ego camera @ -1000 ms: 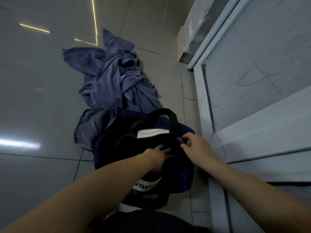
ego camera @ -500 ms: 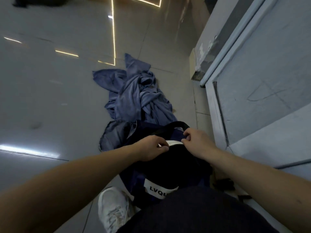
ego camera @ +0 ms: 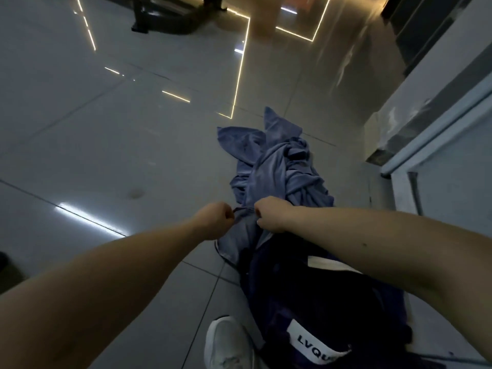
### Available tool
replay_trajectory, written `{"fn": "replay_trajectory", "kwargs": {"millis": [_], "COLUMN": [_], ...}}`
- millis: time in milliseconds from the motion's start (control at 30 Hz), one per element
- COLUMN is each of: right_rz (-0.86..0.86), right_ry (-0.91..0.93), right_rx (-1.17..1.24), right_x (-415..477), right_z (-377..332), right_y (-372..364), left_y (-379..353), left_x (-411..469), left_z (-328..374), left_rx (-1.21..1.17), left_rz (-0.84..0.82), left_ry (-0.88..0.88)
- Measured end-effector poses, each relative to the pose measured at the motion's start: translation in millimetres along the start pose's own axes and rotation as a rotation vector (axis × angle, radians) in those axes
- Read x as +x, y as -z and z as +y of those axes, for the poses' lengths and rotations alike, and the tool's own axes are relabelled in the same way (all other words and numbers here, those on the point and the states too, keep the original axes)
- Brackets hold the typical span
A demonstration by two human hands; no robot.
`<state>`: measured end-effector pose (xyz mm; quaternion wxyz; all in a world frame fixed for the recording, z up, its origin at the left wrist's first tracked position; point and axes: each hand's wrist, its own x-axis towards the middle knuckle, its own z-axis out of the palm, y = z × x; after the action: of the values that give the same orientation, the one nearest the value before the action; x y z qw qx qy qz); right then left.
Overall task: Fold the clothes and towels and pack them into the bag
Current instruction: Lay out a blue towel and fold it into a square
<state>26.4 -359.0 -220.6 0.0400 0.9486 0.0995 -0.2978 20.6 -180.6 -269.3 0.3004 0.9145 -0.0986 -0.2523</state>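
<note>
Head view, looking down at a glossy grey tiled floor (ego camera: 106,155).

Left hand (ego camera: 213,221), centre of frame: fingers curled into a fist, pinching the top edge of a grey-blue fabric piece (ego camera: 237,238).
Right hand (ego camera: 271,214), just right of the left one: also curled tight, gripping the same edge. The two hands are near each other, with a short span of fabric between them.

The grey-blue fabric piece hangs down from both hands. Its lower end reaches the floor just left of the bag. Garment or towel: cannot tell.

Crumpled blue cloth heap (ego camera: 277,169): lies on the floor directly above the hands in the frame, unfolded. Whether the held piece is joined to it cannot be told.

Dark navy fabric bag (ego camera: 319,302): lower right of frame, on the floor, partly under the right forearm. It carries a white label (ego camera: 316,342) reading "LVQU", the rest cut off.

White sneaker (ego camera: 226,342): bottom centre, just left of the bag.
White panelled door (ego camera: 452,177): right edge of frame.
Dark blurred object (ego camera: 165,17): top left, not identifiable.
</note>
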Motion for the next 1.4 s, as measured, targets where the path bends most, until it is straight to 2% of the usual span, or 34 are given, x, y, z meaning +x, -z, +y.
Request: {"fn": "replay_trajectory", "kwargs": {"millis": [133,367,500,633,767,867,967,1033,1200,1400], "right_rz": [0.04,0.208,0.334,0.502,0.685,0.66,0.657,0.665,0.657,0.622], "right_ry": [-0.121,-0.53,-0.57,-0.498,-0.284,-0.139,-0.102,-0.087,0.01,0.192], "right_rx": [0.039,0.471,0.488,0.659,0.86,1.007,1.196,1.288,1.233,1.374], "right_x": [60.2,150.4,170.1,166.1,139.1,116.9,101.3,91.4,52.4,-17.8], "right_z": [-0.7,14.8,17.8,23.0,12.6,-2.2,-14.0,-19.6,-37.5,-89.5], "right_y": [-9.4,-34.6,-45.8,-43.2,-13.2,15.7,42.6,60.6,111.0,180.8], "left_y": [0.4,-17.5,-33.1,-34.5,-10.5,14.5,38.6,56.6,125.4,224.3], "left_x": [33.3,98.5,117.0,129.2,129.8,122.7,110.5,100.0,45.8,-35.9], "left_z": [-31.0,-63.3,-67.6,-60.8,-35.0,-8.9,8.1,12.6,23.9,41.1], "left_rx": [-0.018,-0.063,-0.101,-0.214,-0.505,-0.752,-0.904,-0.838,-0.426,-0.34], "left_rz": [-0.014,0.025,-0.01,0.036,0.117,0.161,0.207,0.276,0.45,0.595], "left_ry": [0.027,0.073,0.089,0.084,0.001,-0.046,-0.079,-0.125,-0.17,-0.221]}}
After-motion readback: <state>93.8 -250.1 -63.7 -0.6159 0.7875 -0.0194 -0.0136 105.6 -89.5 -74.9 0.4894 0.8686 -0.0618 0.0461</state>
